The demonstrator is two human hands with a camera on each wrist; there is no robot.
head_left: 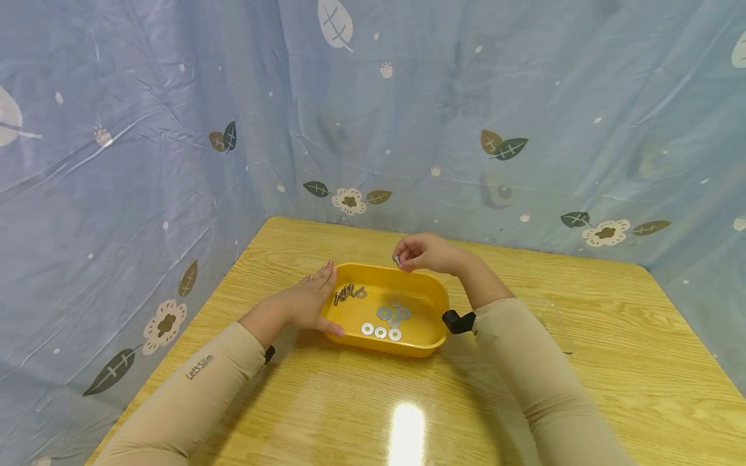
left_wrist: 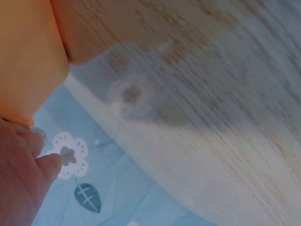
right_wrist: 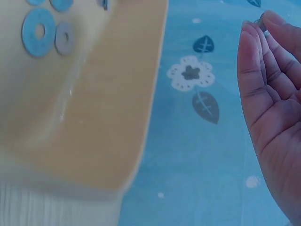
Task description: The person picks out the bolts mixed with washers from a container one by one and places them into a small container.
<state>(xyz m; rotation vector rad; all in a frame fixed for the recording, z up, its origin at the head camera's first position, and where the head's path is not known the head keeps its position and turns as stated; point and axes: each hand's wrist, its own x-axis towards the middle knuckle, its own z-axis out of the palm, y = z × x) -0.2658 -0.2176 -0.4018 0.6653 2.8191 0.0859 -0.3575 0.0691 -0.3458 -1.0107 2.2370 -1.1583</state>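
Observation:
A yellow tray [head_left: 373, 270] stands on the table with several metal bolts [head_left: 345, 293] grouped at its left end. Several flat washers [head_left: 381, 332] lie toward its near side and middle; some show large in the right wrist view, where a washer [right_wrist: 30, 44] lies near another. My left hand [head_left: 307, 303] rests against the tray's left end, fingers straight, thumb along the near rim. Above the far rim, my right hand [head_left: 428, 254] pinches a small silver bolt [head_left: 397, 259] between thumb and fingertips. In the right wrist view the bolt [right_wrist: 262, 24] is mostly hidden by the fingers.
The tray stands on a wood-grain table [head_left: 326, 401]. A clear, thin-edged item [head_left: 556, 327] lies at the right, partly behind the right sleeve. Blue patterned curtains [head_left: 408, 129] hang behind and to the left of the table.

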